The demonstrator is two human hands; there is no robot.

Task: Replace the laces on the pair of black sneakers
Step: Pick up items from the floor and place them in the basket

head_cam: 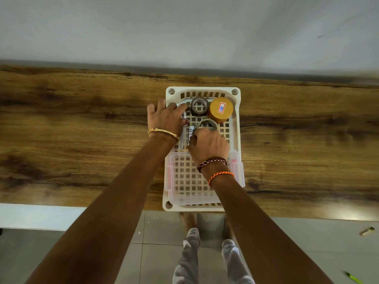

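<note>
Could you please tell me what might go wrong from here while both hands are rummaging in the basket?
The basket overhangs the table's near edge, so pressing down could tip it off. The right hand may knock the tape ring beside it. No sneakers or laces are visible, so the search may stall.

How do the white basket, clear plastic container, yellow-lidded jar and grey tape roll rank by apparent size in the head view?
1. white basket
2. clear plastic container
3. yellow-lidded jar
4. grey tape roll
</note>
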